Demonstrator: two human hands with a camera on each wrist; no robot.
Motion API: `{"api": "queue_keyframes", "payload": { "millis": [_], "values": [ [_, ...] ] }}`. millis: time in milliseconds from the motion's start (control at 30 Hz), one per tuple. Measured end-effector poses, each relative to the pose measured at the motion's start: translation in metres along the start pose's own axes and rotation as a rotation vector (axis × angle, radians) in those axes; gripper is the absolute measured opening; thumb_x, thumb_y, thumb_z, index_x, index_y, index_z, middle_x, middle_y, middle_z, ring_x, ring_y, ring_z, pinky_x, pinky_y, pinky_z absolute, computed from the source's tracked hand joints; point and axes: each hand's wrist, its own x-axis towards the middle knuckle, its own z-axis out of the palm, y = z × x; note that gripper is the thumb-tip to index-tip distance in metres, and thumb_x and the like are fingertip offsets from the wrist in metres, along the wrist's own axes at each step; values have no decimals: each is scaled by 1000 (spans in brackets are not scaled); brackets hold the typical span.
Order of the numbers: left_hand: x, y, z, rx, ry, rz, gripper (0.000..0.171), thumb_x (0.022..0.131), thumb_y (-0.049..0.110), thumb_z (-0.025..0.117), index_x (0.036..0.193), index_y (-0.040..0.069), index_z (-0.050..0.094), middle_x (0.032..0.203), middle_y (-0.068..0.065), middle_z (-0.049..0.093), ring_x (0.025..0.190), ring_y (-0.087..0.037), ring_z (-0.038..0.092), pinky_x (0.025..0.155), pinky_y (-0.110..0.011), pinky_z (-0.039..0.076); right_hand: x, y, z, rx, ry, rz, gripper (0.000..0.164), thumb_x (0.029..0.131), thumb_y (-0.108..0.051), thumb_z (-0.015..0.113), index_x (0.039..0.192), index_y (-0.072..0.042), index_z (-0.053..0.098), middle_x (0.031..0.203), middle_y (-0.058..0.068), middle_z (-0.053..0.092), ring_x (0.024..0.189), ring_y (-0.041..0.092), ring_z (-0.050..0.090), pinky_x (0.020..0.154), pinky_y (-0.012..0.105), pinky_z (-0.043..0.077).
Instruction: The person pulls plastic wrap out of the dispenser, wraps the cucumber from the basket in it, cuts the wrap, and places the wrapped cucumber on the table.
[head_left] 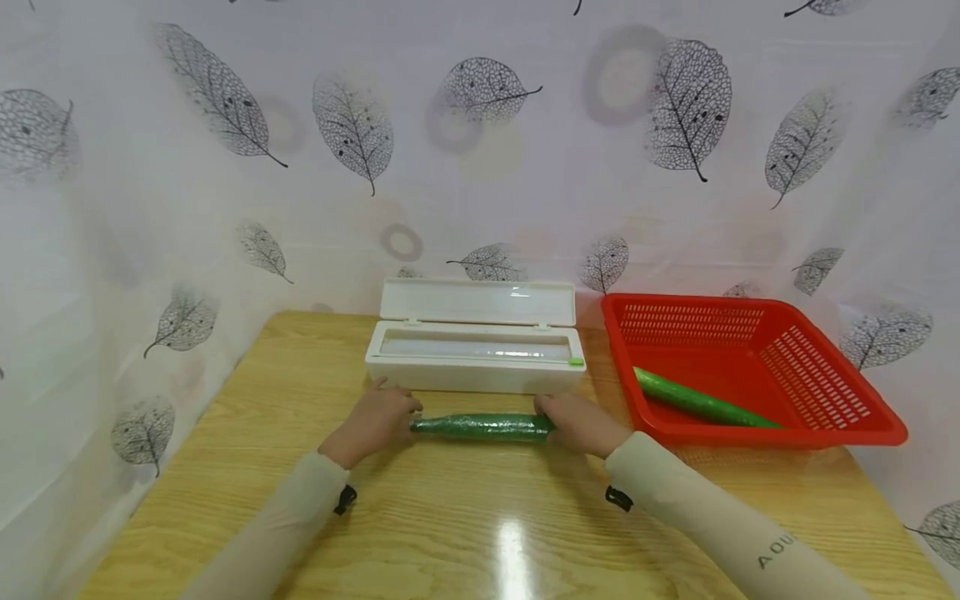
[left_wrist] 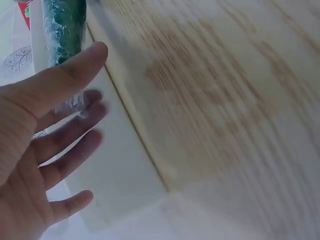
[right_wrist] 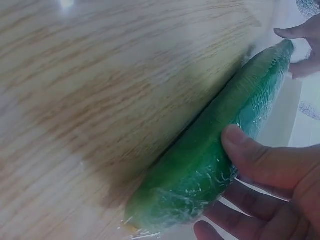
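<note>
A cucumber (head_left: 483,427) wrapped in clear plastic film lies crosswise low over the wooden table, between both hands. My right hand (head_left: 583,423) grips its right end; in the right wrist view the thumb (right_wrist: 242,145) presses on top and the fingers curl beneath. Loose film bunches at that end. My left hand (head_left: 377,419) is at the narrower left end. In the left wrist view its fingers (left_wrist: 75,155) are spread and relaxed, with the thumb in front of the twisted film tail. Seen from the right wrist, that thumb and fingers stand apart around the tip.
Just behind the hands stands a white cling film box (head_left: 476,379), its lid (head_left: 477,302) raised, a film roll inside and a green slider (head_left: 576,362) at the right. A red basket (head_left: 750,435) on the right holds another cucumber (head_left: 705,402). Leaf-patterned sheeting hangs behind the table.
</note>
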Motion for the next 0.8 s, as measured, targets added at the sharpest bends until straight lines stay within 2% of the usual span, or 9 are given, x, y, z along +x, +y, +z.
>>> {"api": "queue_keyframes", "payload": {
  "millis": [100, 267, 367, 533, 667, 800],
  "values": [
    [-4, -1, -5, -19, 41, -11, 46, 64, 34, 85, 102, 13, 69, 93, 0, 63, 94, -22, 58, 100, -47, 41, 1, -1, 0, 3, -2, -2, 33, 72, -9, 80, 97, -10, 57, 88, 3, 63, 79, 17, 56, 76, 35, 53],
    [-7, 1, -13, -36, 79, 5, 44, 64, 32, 85, 100, 12, 70, 71, 6, 62, 73, -14, 57, 91, -44, 44, 2, -1, 0, 2, -9, 14, 34, 72, -9, 80, 97, -11, 57, 89, 2, 63, 81, 17, 55, 79, 35, 53],
    [-6, 2, -13, -51, 53, 8, 38, 66, 27, 84, 98, 13, 71, 63, 8, 63, 64, -8, 56, 91, -44, 45, 2, -1, -2, -6, -13, 22, 34, 72, -9, 80, 97, -11, 57, 89, 2, 63, 81, 18, 55, 80, 36, 53],
    [-4, 1, -7, -119, 26, 2, 24, 69, 18, 82, 90, 13, 74, 73, 5, 70, 67, -8, 62, 78, -36, 52, 2, -2, -3, -6, -17, 16, 34, 72, -8, 80, 98, -10, 57, 89, 3, 63, 80, 19, 55, 79, 37, 53],
    [-1, 0, -2, -247, -10, 0, 14, 71, 8, 80, 83, 9, 73, 78, 1, 71, 69, -9, 62, 68, -27, 53, 2, -2, -3, -14, -13, 7, 34, 72, -8, 80, 97, -9, 58, 88, 3, 62, 79, 18, 54, 78, 36, 53],
    [2, 0, 1, -357, -68, -25, 13, 71, 7, 80, 79, 7, 70, 74, 2, 67, 67, -6, 56, 61, -22, 49, 3, -2, -1, -51, -4, -1, 32, 72, -9, 80, 97, -9, 58, 86, 2, 61, 78, 17, 54, 77, 35, 53]
  ]
}}
